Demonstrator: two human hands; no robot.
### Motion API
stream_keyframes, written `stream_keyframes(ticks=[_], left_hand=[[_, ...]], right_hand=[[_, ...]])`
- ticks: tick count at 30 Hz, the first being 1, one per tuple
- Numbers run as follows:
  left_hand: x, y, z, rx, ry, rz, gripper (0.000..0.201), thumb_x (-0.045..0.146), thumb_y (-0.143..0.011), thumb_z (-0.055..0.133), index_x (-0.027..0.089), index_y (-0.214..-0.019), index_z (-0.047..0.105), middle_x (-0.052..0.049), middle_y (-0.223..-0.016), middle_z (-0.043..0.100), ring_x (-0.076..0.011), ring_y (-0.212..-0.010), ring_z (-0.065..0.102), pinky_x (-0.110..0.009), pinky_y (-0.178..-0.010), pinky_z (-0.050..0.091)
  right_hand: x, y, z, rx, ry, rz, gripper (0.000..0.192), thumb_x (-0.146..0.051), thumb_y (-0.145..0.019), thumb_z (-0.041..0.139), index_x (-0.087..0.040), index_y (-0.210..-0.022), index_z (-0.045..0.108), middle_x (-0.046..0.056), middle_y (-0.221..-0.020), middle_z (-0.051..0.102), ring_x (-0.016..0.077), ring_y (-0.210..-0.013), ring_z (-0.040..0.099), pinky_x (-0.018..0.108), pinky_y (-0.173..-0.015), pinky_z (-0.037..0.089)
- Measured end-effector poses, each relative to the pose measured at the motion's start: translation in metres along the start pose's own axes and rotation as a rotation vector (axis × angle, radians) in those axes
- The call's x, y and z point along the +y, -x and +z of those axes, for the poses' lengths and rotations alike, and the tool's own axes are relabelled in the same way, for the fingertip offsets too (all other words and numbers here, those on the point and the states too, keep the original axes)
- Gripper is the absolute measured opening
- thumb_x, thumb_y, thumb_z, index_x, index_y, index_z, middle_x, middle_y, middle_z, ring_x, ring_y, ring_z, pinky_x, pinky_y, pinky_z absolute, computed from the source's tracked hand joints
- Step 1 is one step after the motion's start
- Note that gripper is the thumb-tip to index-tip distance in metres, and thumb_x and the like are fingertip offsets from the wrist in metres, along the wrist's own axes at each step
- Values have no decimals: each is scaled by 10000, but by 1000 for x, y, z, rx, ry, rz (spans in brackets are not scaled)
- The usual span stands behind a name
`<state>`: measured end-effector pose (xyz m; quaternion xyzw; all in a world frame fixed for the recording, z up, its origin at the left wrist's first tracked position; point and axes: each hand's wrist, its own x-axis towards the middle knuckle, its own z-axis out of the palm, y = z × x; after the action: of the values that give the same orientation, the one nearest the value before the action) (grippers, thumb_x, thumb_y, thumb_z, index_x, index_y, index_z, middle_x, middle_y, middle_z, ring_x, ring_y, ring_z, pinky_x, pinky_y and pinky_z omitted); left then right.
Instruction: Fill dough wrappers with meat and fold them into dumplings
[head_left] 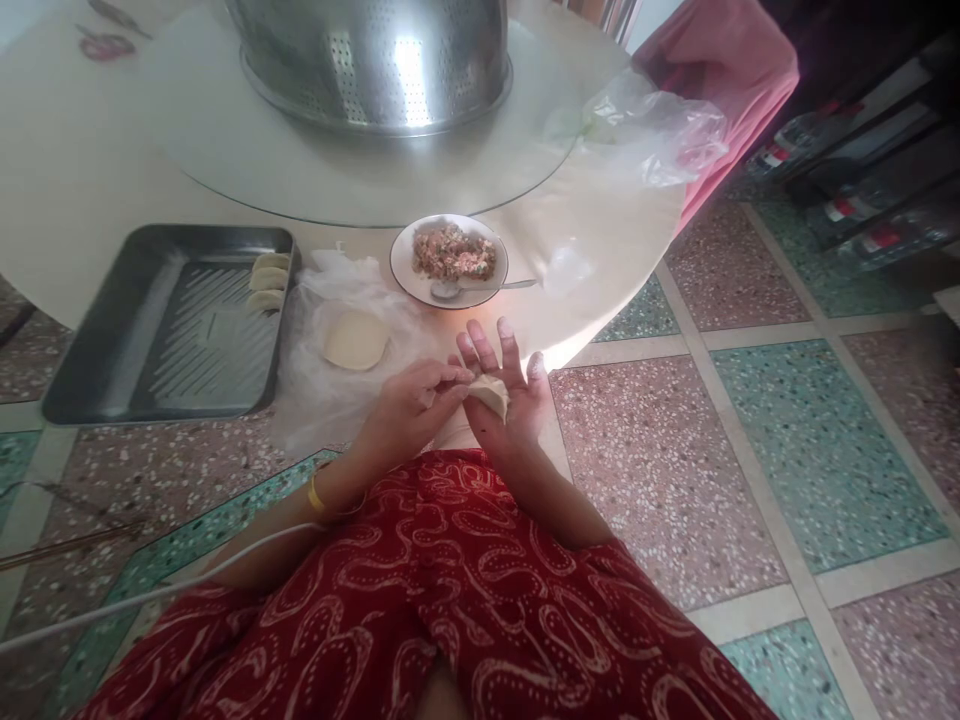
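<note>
A folded half-moon dumpling [490,396] lies on the palm of my right hand [517,400], whose fingers are stretched out and spread. The fingertips of my left hand [411,402] pinch the dumpling's left end. Just beyond my hands stands a white bowl [401,262] of minced filling [454,252], with a metal spoon [446,290] resting in it. Left of the bowl, dumpling wrappers [356,339] sit on a clear plastic bag [311,400]. Several finished dumplings [268,282] line the right side of a dark baking tray [161,375].
A large perforated metal colander [375,75] rests upside down on the glass turntable [225,170]. A crumpled plastic bag [660,130] is at the table's right edge, by a pink-covered chair [735,60]. Red-handled scissors [105,45] lie at far left. A white cable [165,592] crosses my left forearm.
</note>
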<state>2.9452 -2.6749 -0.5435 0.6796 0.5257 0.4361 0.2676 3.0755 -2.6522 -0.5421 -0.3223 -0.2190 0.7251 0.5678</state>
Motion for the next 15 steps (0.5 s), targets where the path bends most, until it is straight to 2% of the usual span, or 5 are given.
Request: stream_keyframes(ticks=[6,11,15], left_hand=[[-2,-1,2,-15,-27,1,167,300,-882,569,191,-845,690,-15,-774,697,-136,-700,629,-257,-646,492],[2,-2,0,8,-25,49,159,306,-884,579,190,-884,688,-42,-869,714,-156,-799,663,-278,-721,521],[3,-3,0,18,-63,102,142,282,-887,576,187,-835,669,-32,-810,693,-150,-757,645,-269,-689,509]], right_hand=[[-1,2,1,-46,0,15,405,-437,-933,292,-361,-1229,559,-9,-1200,697,176,-1205,593,513,-1106,403],[-2,1,1,-44,-32,39,419,-439,-936,288,-347,-1241,561,-12,-1199,706,177,-1196,607,516,-1108,403],[-3,2,5,-34,-74,78,463,-470,-931,264,-336,-1282,534,-7,-1197,713,187,-1144,636,527,-1081,432]])
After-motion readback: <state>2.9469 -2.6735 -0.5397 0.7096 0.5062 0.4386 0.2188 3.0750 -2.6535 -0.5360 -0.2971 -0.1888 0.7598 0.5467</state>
